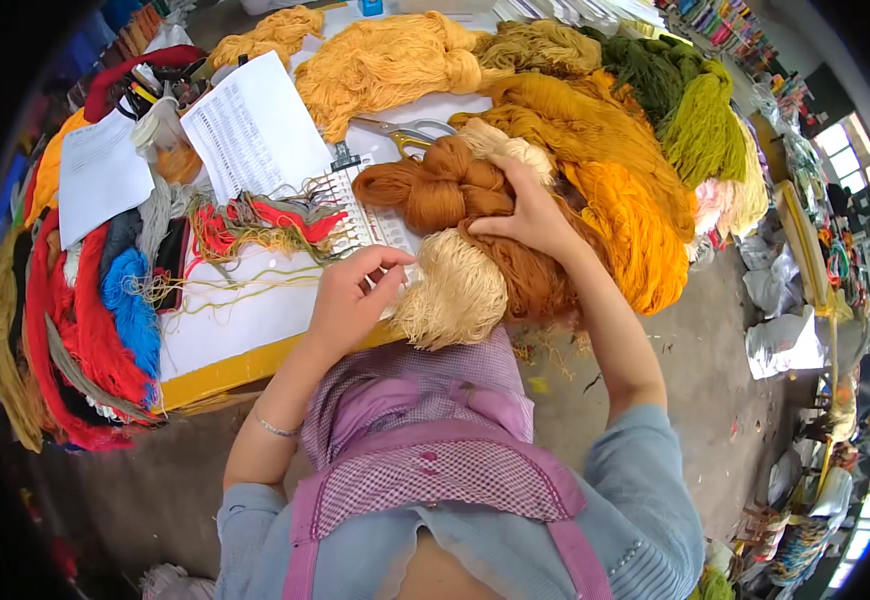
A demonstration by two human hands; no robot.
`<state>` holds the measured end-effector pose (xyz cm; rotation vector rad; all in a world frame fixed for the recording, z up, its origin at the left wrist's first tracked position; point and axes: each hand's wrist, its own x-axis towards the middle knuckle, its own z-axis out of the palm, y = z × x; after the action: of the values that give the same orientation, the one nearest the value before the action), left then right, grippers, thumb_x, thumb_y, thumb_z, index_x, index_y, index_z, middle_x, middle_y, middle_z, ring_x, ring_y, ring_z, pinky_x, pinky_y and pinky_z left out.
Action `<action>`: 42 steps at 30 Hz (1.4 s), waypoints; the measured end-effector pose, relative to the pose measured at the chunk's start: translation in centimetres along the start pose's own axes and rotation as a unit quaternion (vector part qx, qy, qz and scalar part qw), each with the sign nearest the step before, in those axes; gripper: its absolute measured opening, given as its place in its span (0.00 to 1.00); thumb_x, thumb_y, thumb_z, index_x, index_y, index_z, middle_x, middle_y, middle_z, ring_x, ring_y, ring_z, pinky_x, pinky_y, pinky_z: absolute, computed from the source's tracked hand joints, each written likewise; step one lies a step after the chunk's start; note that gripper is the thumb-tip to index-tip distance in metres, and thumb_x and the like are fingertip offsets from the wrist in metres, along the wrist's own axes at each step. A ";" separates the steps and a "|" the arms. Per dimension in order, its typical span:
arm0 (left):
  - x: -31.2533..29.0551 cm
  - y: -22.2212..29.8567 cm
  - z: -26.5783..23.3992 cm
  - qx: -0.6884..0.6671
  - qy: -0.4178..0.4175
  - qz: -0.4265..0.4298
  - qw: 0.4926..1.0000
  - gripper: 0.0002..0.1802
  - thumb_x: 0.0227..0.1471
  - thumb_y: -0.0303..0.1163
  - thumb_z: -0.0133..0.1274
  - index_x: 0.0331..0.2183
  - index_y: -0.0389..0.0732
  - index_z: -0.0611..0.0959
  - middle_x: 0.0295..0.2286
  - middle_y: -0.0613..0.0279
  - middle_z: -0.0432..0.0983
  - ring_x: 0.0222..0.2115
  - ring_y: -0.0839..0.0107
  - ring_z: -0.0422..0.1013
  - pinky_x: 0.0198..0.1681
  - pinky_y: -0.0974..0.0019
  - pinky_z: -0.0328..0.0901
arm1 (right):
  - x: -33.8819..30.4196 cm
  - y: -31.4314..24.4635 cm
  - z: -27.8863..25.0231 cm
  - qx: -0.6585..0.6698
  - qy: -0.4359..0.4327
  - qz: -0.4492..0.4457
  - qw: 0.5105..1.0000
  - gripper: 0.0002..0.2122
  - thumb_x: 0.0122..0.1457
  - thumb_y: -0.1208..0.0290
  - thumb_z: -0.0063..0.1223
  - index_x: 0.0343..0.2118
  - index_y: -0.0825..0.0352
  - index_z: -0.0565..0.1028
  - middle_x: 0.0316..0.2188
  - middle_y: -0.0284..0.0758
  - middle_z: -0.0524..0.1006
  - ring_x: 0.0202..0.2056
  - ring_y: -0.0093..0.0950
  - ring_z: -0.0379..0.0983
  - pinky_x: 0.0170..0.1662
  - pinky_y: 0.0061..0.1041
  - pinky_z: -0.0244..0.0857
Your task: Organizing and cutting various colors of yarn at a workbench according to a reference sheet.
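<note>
My right hand (530, 215) lies over the right end of a brown yarn skein (445, 185), its thumb and fingers gripping the twisted strands. Below that skein, a cream yarn hank (455, 290) droops at the table's front edge, beside looser brown yarn (530, 265). Just left of the cream hank is my left hand (355, 300), its fingers curled and pinched together. Whatever is between those fingertips is too small to make out. A white card with rows of holes (360, 215) lies past my left hand, with short red, grey and olive threads (275, 225) tied along it.
Scissors (405, 132) lie beyond the brown skein. Yellow (385, 65), orange (635, 240) and green yarn (705, 120) is heaped at the back and right. Printed sheets (253, 125) and a plastic cup (165, 140) stand left, near hanging red (105, 330) and blue yarn (132, 310).
</note>
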<state>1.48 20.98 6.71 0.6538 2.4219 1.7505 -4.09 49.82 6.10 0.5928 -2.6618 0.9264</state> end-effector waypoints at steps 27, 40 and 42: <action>11.1 3.9 7.6 -0.531 0.032 -0.199 0.823 0.22 0.50 0.43 0.59 0.45 0.45 0.75 0.41 0.66 0.76 0.42 0.69 0.67 0.48 0.64 0.59 | -12.8 -5.7 -13.2 0.282 0.256 0.167 0.909 0.05 0.59 0.78 0.50 0.36 0.73 0.76 0.25 0.34 0.78 0.25 0.19 0.72 0.31 0.17 0.65; 14.3 -0.5 4.9 -0.558 0.081 -0.224 0.795 0.16 0.53 0.43 0.58 0.42 0.49 0.77 0.37 0.69 0.75 0.38 0.71 0.66 0.41 0.65 0.63 | -31.8 9.1 -38.1 0.310 0.678 0.120 0.656 0.13 0.68 0.72 0.35 0.41 0.82 0.65 0.49 0.58 0.69 0.52 0.50 0.68 0.55 0.41 0.68; 13.9 -0.2 5.3 -0.550 0.084 -0.227 0.799 0.16 0.53 0.43 0.58 0.42 0.49 0.77 0.37 0.69 0.75 0.38 0.71 0.66 0.40 0.65 0.63 | -31.9 10.2 -41.9 0.206 0.701 0.089 0.677 0.13 0.65 0.70 0.39 0.40 0.79 0.68 0.42 0.50 0.74 0.45 0.45 0.73 0.49 0.36 0.72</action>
<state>-9.54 31.01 7.18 -0.2220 1.0256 2.4989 23.94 93.05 20.87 -0.3178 -1.0888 1.2666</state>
